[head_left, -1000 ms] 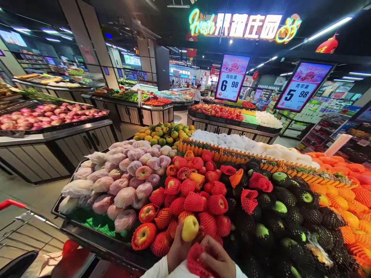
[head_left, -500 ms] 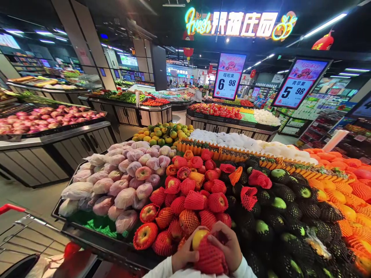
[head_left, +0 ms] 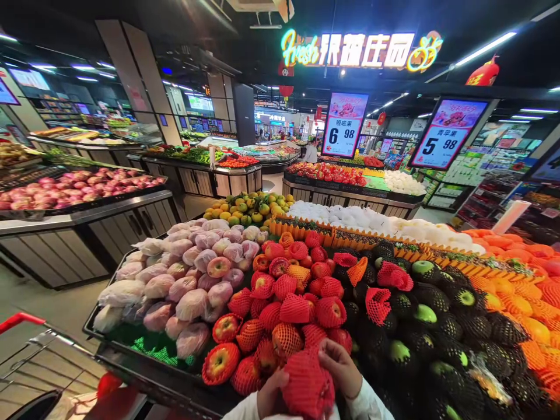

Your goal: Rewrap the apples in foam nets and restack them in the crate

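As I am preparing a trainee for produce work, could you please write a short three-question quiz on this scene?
1. Multiple choice: which covering do the left hand and right hand both hold?
A) a black foam net
B) a red foam net
C) a clear plastic bag
2. True or false: in the picture, the black-netted green apples lie to the right of the red-netted apples.
3. Fill in: the price screen with the large 6 ends in ____.

Key: 1. B; 2. True; 3. 98.
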`<state>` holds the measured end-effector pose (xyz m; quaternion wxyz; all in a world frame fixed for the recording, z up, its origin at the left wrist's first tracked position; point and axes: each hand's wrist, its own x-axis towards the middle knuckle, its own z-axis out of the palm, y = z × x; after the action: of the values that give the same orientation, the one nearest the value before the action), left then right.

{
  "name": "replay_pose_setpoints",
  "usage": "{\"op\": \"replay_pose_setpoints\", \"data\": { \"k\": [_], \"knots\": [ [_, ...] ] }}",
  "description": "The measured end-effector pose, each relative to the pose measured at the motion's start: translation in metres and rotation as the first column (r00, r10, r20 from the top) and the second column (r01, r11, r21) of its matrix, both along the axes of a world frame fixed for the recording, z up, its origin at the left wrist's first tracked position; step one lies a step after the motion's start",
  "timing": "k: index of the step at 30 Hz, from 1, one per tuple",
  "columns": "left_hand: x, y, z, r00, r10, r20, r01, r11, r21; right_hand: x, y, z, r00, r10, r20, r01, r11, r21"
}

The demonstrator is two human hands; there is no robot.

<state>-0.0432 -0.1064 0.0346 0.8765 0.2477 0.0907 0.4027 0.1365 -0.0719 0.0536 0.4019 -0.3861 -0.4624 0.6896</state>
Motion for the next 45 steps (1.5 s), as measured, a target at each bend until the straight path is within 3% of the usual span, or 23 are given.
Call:
{"op": "replay_pose_setpoints", "data": {
  "k": [3,6,10,12,15,19,23,28,32,36,38,42,45],
  "knots": [
    [0.007,0.005,-0.001,0.996,-0.02,-0.088,0.022,0.999,0.025,-0.004,0.007,-0.003,0.984,-0.172,0.038,0.169,0.983,0.065],
    [0.011,0.009,-0.002,0.996,-0.005,-0.088,0.007,1.0,0.018,-0.002,0.006,-0.003,0.96,-0.206,0.192,0.164,0.962,0.217],
    [0.009,0.009,-0.001,0.999,0.017,-0.038,-0.02,0.997,-0.08,0.012,-0.004,0.002,0.899,-0.341,0.274,0.188,0.866,0.463],
    [0.008,0.009,0.0,1.0,-0.001,-0.012,-0.001,0.994,-0.111,0.019,-0.011,0.005,0.892,-0.341,0.296,0.164,0.855,0.493],
    [0.008,0.01,-0.001,0.999,-0.049,0.012,0.051,0.989,-0.139,0.025,-0.02,0.008,0.887,-0.248,0.389,0.004,0.847,0.531],
    [0.011,0.01,-0.01,0.999,-0.031,-0.006,0.03,0.992,-0.122,0.024,-0.021,0.012,0.859,-0.2,0.471,-0.192,0.727,0.659],
    [0.016,0.01,-0.018,0.997,0.004,-0.075,-0.007,0.999,-0.046,0.023,-0.019,0.015,0.85,-0.294,0.438,-0.142,0.671,0.728],
    [0.018,0.012,-0.024,0.993,0.043,-0.106,-0.058,0.988,-0.141,0.022,-0.02,0.027,0.801,-0.49,0.344,0.063,0.641,0.765],
    [0.018,0.012,-0.026,0.994,0.019,-0.106,-0.033,0.992,-0.125,0.018,-0.017,0.032,0.824,-0.437,0.361,-0.063,0.563,0.824],
    [0.02,0.012,-0.025,0.998,0.004,-0.068,-0.007,0.999,-0.047,0.017,-0.013,0.023,0.843,-0.407,0.352,-0.152,0.446,0.882],
    [0.021,0.013,-0.026,0.997,-0.003,-0.075,0.0,0.999,-0.036,0.017,-0.012,0.018,0.833,-0.389,0.394,-0.196,0.46,0.866],
    [0.018,0.016,-0.027,0.979,-0.078,-0.189,0.071,0.997,-0.044,0.016,-0.009,0.012,0.783,-0.322,0.532,-0.287,0.571,0.769],
    [0.016,0.018,-0.026,0.964,-0.088,-0.251,0.063,0.993,-0.103,0.014,-0.007,0.012,0.778,-0.261,0.572,-0.314,0.626,0.714]
  ]
}}
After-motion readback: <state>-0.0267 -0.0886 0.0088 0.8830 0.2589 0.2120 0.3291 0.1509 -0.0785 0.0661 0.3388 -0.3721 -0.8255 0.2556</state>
